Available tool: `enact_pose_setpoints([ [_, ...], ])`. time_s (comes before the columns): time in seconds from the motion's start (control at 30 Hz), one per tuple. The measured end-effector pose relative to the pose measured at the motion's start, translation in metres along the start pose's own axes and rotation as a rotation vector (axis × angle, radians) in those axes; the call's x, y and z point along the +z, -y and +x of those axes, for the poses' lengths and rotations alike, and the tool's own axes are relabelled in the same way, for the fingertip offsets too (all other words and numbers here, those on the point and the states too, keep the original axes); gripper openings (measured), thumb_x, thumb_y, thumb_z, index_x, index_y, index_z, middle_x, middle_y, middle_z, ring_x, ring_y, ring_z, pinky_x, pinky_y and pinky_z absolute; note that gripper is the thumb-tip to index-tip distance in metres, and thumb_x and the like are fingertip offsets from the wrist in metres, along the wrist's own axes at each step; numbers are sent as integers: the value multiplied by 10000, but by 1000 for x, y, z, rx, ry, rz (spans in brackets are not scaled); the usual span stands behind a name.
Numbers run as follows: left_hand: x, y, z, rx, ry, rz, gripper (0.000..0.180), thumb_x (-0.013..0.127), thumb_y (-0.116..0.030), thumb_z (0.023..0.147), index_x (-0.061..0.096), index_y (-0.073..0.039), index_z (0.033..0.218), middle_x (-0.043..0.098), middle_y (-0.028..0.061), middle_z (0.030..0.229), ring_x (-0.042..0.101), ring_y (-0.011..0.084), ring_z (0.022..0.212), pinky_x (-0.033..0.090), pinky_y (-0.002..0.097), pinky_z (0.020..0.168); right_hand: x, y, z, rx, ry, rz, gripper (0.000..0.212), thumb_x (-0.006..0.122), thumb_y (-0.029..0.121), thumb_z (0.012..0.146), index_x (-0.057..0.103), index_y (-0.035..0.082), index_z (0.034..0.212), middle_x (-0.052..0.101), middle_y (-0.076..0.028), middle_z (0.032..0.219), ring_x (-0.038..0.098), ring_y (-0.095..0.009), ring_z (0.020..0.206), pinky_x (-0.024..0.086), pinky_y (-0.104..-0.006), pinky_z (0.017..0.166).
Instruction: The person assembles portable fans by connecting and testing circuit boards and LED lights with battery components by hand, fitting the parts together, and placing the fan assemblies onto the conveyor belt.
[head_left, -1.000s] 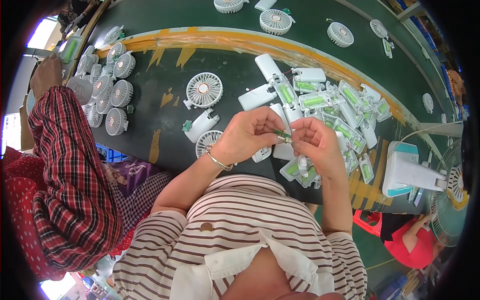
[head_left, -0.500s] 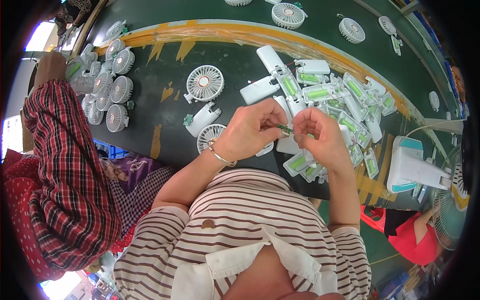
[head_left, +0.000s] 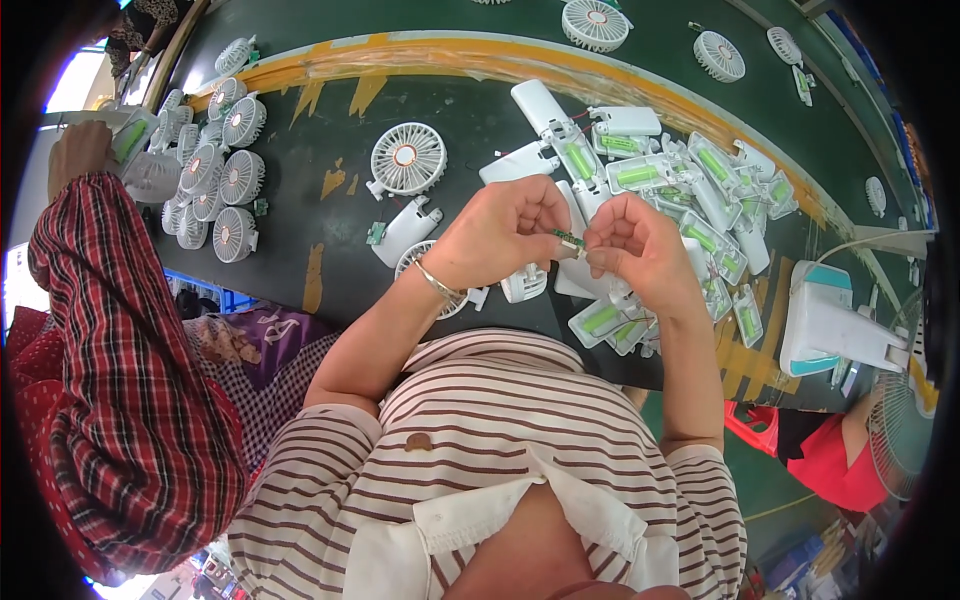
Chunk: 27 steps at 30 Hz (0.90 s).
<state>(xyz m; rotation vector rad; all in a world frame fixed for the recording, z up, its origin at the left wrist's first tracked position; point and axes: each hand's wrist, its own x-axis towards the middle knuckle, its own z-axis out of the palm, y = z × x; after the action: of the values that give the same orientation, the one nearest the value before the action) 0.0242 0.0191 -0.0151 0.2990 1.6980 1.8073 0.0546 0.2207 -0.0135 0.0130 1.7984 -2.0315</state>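
A small green circuit board (head_left: 566, 238) is pinched between the thumb and fingers of my left hand (head_left: 498, 238). At the board's right end, my right hand (head_left: 640, 250) has thumb and forefinger pressed together; what they grip is too small to make out. Below and right of both hands lies a heap of white handle shells (head_left: 715, 200), many with green battery cells (head_left: 638, 176). Left of my left hand rest a white round fan (head_left: 408, 158) and a handle piece (head_left: 410, 232) with a green board attached. Another fan (head_left: 415, 258) is partly hidden by my left wrist.
Several white fans (head_left: 240, 178) are stacked at the left beside a co-worker's sleeved arm (head_left: 130, 300). Beyond a yellow-taped strip (head_left: 400, 62), more fans (head_left: 596, 24) lie on a green surface. A white and teal device (head_left: 822, 315) stands at the right, near a fan guard (head_left: 893, 440).
My hands and the board have shifted slightly up, still together. Fans on the far green surface have moved to the right. The co-worker's hand has moved left and down.
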Motion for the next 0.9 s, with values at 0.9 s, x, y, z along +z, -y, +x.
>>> enact_pose_setpoints([
  [0.9,15,-25,22,186,-36,-13,220,582,106,761,524,5,947,597,36,775,600,87,658,488,208,599,-28,23,-4,-230,-59,-58,325,625,-71,775,535,-6,1081,623,-79,945,630,-157,870,500,-271,784],
])
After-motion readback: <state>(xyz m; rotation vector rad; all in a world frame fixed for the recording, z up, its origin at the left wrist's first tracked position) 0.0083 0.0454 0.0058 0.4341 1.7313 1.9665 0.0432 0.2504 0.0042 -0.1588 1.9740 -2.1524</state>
